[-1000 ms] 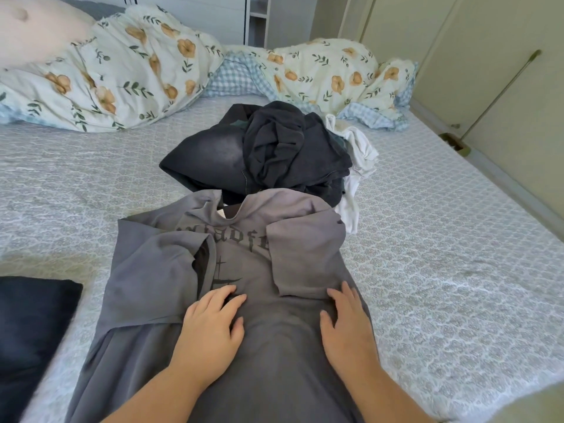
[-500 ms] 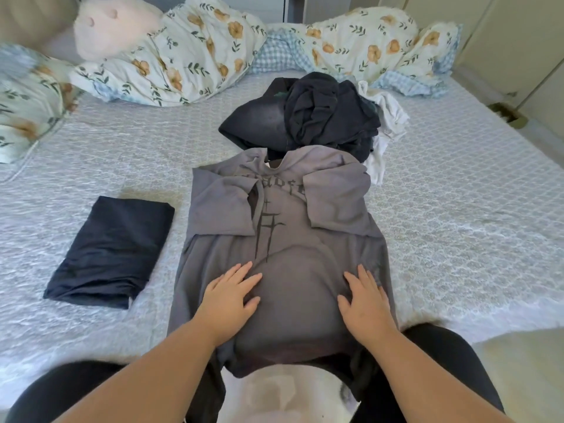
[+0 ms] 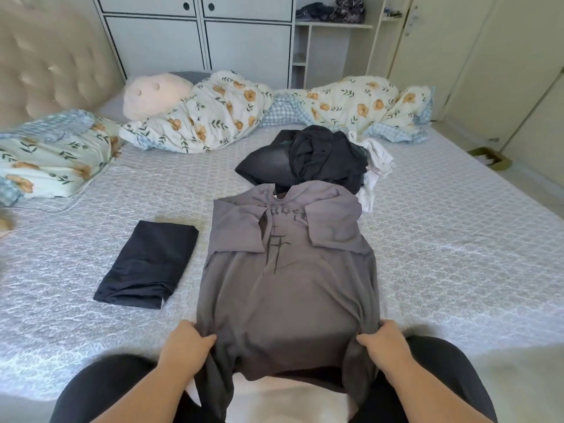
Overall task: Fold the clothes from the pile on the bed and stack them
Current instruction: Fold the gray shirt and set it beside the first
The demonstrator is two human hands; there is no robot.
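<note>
Grey T-shirt (image 3: 287, 288) lies face up on the bed (image 3: 457, 254), front print showing, both sleeves folded in over the chest; its bottom hem hangs off the near bed edge toward the person. Left hand (image 3: 186, 346) grips the shirt's lower left edge, fingers curled into the fabric w/ thumb on top. Right hand (image 3: 386, 343) does the same on the lower right edge, cloth bunched under its fingers. Both hands sit just at the mattress edge, approx. level w/ each other. Pile of unfolded clothes (image 3: 314, 157), mostly dark, sits right behind the shirt's collar, touching it; a white garment (image 3: 374, 169) spills out on the pile's right side. Folded dark garment (image 3: 149, 265) lies flat on the bed just left of the shirt, not touching it. Floral duvet (image 3: 219, 114) is bunched along the far side of the bed, w/ a pink plush toy (image 3: 155, 94) near the tufted headboard (image 3: 52, 56) at left. Grey wardrobe (image 3: 198, 35) stands behind.
</note>
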